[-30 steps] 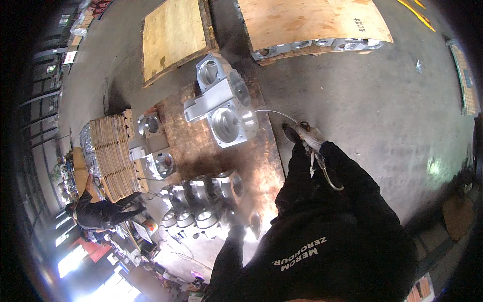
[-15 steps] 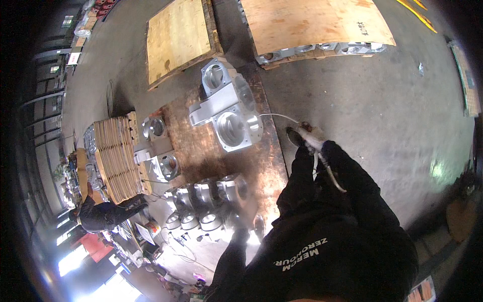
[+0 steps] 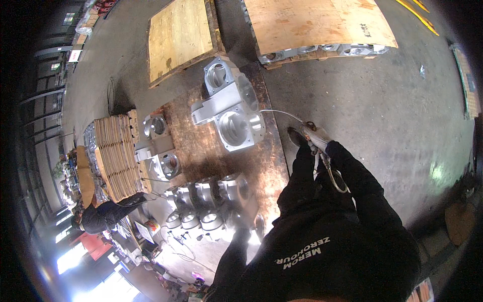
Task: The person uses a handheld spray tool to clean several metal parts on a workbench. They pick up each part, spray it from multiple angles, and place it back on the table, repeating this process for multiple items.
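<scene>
My right hand [image 3: 316, 137], in a pale glove, is closed on an air blow gun. Its thin curved nozzle tube [image 3: 284, 112] runs left to the edge of a large silver metal casting [image 3: 221, 103] with round machined bores. From the gun a pale hose [image 3: 338, 187] loops back beside my right sleeve. My left hand [image 3: 240, 221] is low, past the end of its dark sleeve, close to a row of smaller castings [image 3: 207, 194]; glare and blur hide its fingers, and I cannot tell whether it touches one. The castings sit on a brown, worn tabletop [image 3: 188, 143].
Another casting [image 3: 160, 146] sits at the table's left side, beside a stack of cardboard sheets [image 3: 113, 158]. A co-worker [image 3: 103, 216] in dark clothes bends at the far left. Two wooden-topped pallets [image 3: 178, 40] [image 3: 317, 25] stand beyond the table, the right one holding castings underneath.
My right hand has turned a little and shifted slightly right with the blow gun. The hose now bows into a wider loop. The castings stay in place.
</scene>
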Motion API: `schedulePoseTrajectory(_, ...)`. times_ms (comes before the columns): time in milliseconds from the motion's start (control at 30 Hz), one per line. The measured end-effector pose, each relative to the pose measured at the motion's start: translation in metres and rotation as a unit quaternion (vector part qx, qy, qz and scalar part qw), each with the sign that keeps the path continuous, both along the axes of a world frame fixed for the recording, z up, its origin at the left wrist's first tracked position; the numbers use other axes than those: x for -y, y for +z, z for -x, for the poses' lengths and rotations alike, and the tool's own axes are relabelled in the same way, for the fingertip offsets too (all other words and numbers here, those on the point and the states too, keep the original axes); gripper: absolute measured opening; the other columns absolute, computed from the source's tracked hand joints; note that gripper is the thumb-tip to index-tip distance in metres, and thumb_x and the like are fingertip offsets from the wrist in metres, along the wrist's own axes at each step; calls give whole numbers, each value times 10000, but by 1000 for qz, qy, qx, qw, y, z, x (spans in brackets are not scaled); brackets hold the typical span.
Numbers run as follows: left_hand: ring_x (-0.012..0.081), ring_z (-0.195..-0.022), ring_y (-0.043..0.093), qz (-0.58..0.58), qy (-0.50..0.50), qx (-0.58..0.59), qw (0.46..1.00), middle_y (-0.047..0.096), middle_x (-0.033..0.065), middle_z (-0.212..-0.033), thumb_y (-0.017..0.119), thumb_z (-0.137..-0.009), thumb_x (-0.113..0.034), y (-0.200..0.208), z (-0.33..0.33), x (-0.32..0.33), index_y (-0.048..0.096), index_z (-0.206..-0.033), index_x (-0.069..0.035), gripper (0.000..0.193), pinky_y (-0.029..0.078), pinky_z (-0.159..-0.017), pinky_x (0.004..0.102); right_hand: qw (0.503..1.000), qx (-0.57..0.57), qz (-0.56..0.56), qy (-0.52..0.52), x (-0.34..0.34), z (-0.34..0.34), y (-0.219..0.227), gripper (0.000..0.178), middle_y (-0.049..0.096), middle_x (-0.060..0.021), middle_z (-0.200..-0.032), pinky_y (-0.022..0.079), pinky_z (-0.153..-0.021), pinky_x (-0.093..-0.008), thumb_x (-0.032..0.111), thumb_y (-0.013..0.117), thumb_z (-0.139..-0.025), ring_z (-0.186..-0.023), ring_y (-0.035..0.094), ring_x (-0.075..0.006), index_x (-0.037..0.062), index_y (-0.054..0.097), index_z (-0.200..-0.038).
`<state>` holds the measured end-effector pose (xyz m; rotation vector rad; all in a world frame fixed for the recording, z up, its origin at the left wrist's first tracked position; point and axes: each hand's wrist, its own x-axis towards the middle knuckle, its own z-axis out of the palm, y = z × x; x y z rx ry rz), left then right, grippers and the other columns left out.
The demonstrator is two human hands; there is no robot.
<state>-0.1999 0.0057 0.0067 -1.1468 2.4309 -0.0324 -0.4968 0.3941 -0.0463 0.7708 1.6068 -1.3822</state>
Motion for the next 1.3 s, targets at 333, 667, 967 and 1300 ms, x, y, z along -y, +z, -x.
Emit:
schedulePoseTrajectory(333,293,-1060,629,-1,-9,17,1000,647,169,-1157,583,-917,-347,-3,11,2,590,-1197,-26,426,516,-907,387,999,-25,-14,44,4,33,17,502,599,-48,-605,470,-458,-334,498,622,-910,-498,581,-173,22,620,-753)
schedulePoseTrajectory(667,296,-1055,632,-14,7,47,999,652,162,-1152,584,-916,-349,-1,-6,9,594,-1193,-34,420,519,-904,391,996,-81,-45,-3,-22,41,-19,525,619,-49,-628,435,-483,-336,526,621,-905,-531,584,-151,7,680,-853)
schedulePoseTrajectory(967,297,-1051,635,-26,13,65,997,657,157,-1148,584,-915,-351,-5,-5,4,597,-1190,-42,414,522,-901,395,1000,-23,4,-10,2,70,-4,505,577,-52,-583,435,-452,-325,529,619,-907,-494,560,-161,50,608,-747)
schedulePoseTrajectory(1300,300,-1047,639,-79,-45,158,983,662,151,-1144,585,-913,-354,-24,11,12,600,-1186,-50,409,525,-897,399,996,-75,26,33,-9,73,-21,463,522,-39,-555,404,-411,-347,480,616,-928,-455,521,-168,69,564,-721)
